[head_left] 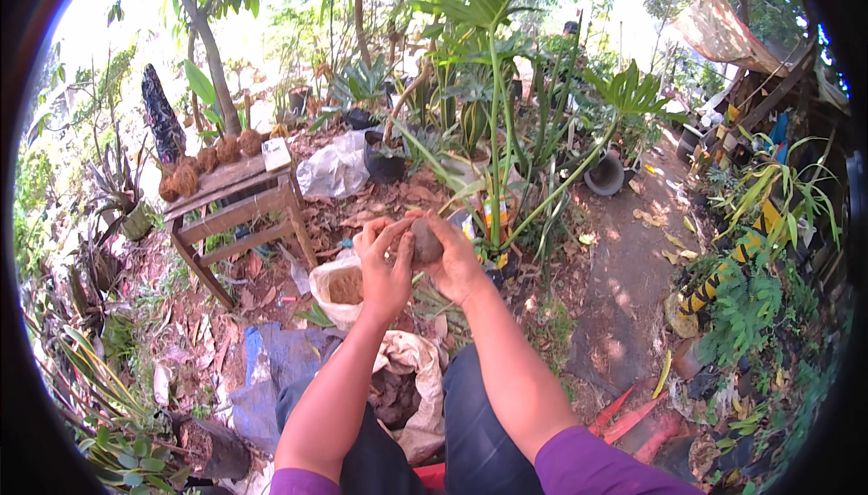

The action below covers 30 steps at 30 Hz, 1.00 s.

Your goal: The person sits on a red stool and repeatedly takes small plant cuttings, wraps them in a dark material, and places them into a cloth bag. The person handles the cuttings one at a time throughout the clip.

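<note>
A rounded grey-brown clump of soil (425,244) is held up in front of me between both hands. My right hand (455,263) cups it from the right side, fingers curled around it. My left hand (385,260) presses its bent fingers and thumb against the left side of the clump. Below my forearms, between my knees, an opened pale sack (429,357) holds dark lumpy soil (394,396). Just beyond it stands a smaller white sack (324,289) with light brown powdery material (345,286) inside.
At the left, a wooden stand (237,220) carries several fibrous brown balls (207,160) and a small white box (276,154). Tall leafy plants (495,115) rise ahead. A tipped pot (604,175) lies beside the dirt path (624,287). A blue sheet (280,368) covers ground near my left leg.
</note>
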Tool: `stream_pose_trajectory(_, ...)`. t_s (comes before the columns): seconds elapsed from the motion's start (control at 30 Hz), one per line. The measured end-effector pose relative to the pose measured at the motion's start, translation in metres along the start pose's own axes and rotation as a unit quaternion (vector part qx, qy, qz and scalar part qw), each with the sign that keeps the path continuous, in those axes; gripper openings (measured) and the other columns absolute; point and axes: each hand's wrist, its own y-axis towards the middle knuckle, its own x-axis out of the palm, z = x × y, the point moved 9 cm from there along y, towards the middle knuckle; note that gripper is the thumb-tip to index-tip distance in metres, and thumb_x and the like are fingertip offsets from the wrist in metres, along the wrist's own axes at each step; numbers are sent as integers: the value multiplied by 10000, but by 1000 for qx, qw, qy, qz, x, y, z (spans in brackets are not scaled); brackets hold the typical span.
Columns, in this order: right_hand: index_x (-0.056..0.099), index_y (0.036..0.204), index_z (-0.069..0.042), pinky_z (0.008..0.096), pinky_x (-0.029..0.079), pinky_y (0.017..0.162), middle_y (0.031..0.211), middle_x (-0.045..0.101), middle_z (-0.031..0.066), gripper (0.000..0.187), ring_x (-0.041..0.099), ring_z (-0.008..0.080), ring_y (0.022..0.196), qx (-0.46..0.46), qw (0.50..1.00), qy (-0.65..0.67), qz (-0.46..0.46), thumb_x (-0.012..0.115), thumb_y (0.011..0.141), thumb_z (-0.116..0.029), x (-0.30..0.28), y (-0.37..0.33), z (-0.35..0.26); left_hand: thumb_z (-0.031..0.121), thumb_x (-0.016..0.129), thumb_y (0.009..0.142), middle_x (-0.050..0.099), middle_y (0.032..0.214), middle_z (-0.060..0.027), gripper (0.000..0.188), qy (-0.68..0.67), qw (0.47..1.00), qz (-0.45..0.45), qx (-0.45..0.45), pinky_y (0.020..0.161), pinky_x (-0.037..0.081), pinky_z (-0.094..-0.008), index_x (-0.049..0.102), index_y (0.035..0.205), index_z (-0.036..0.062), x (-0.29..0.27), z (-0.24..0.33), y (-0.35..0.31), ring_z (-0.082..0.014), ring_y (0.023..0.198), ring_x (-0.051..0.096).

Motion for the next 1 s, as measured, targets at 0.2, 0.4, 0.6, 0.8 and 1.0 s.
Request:
stream_pose_trajectory(0.2, 657, 1152, -30, 369, 654, 596, 973, 728, 84, 400, 746, 186, 782, -34, 983, -154, 88, 607, 1076, -420, -19, -7, -15, 175, 721, 985, 561, 1179, -134, 304, -9, 1000, -3, 27, 1036, 409, -409, 632, 1225, 11, 10, -24, -4, -291, 1123, 511)
stream_pose_trajectory(0.4, 655, 1107, -37, 390, 641, 558, 894, 734, 116, 425, 744, 231, 687, -27, 985, -157, 71, 599, 1075, -457, -11, -12, -28, 246, 657, 1025, 604, 1137, -209, 299, 112, 983, -135, -57, 971, 465, -457, 587, 1152, -16, 13, -104, -34, -384, 1097, 587)
stream_pose_trajectory(0.6, 696, 1146, -17, 336, 581, 538, 806, 716, 91, 463, 681, 200, 613, -19, 962, -250, 109, 677, 1025, -464, -13, -13, -24, 395, 716, 923, 736, 1251, -143, 357, 437, 639, -609, -170, 1091, 483, -541, 773, 1193, 169, -1, -248, -232, -372, 1261, 635)
stream_pose_trajectory(0.8, 748, 1130, -2, 387, 540, 693, 713, 726, 103, 487, 707, 218, 669, -18, 873, -484, 65, 736, 966, -461, -18, -4, -16, 348, 684, 931, 652, 1347, -258, 585, 345, 783, -356, -375, 1114, 445, -588, 565, 1486, 208, -35, -280, -349, -454, 1325, 564)
stream_pose_trajectory(1.0, 759, 1111, 5, 407, 562, 814, 888, 768, 172, 483, 752, 291, 855, 29, 845, -531, 52, 807, 889, -422, -26, 10, 1, 288, 705, 912, 768, 1108, -206, 347, 287, 823, -315, -376, 998, 535, -520, 779, 1198, 105, -37, -283, -326, -394, 1096, 716)
